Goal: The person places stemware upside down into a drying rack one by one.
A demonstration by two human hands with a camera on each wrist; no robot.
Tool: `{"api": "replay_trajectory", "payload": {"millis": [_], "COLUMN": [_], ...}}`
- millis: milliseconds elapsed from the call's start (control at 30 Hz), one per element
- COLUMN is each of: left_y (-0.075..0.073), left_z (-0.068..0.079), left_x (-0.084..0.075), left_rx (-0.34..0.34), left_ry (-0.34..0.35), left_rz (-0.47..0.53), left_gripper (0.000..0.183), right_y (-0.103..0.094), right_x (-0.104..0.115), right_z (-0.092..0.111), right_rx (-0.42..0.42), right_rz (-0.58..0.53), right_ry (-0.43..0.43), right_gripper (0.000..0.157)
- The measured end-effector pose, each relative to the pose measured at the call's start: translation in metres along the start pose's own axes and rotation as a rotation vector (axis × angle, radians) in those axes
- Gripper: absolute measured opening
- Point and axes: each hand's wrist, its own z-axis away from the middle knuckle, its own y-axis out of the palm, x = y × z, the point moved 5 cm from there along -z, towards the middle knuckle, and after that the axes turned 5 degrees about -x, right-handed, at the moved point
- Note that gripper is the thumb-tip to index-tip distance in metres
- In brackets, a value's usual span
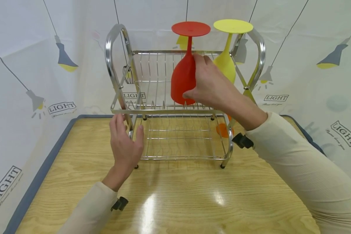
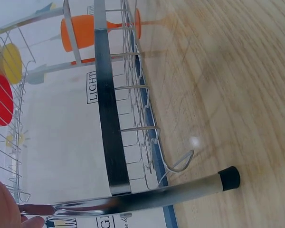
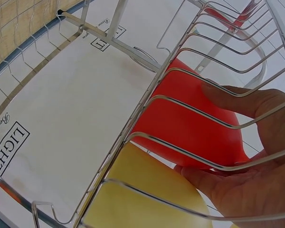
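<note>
My right hand grips a red wine glass by its bowl, upside down at the upper tier of a chrome dish rack. In the right wrist view, thumb and fingers lie on opposite sides of the red bowl, seen through the wires. A yellow wine glass, also inverted, stands just right of it, partly behind the hand. My left hand is at the rack's left front upright, its fingers left of the tube and its thumb standing apart on the right.
An orange wine glass stands upright at the right side of the rack's lower level, mostly hidden in the head view. The rack stands on a wood-grain table with a blue-grey edge. A printed white curtain hangs close behind.
</note>
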Motion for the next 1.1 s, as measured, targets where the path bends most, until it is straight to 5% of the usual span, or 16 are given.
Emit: {"api": "replay_trajectory", "payload": {"millis": [500, 1100], "left_y": [0.007, 0.006], "left_z": [-0.007, -0.018], "left_x": [0.004, 0.012], "left_rx": [0.037, -0.072], "left_ry": [-0.112, -0.156], "left_rz": [0.009, -0.043], "left_gripper": [0.062, 0.031], "right_y": [-0.008, -0.033], "right_x": [-0.002, -0.009], "right_z": [0.003, 0.027], "right_rx": [0.012, -0.059], "right_rz": [-0.009, -0.027], "right_ry": [0.055, 0.047], "right_gripper": [0.094, 0.084]}}
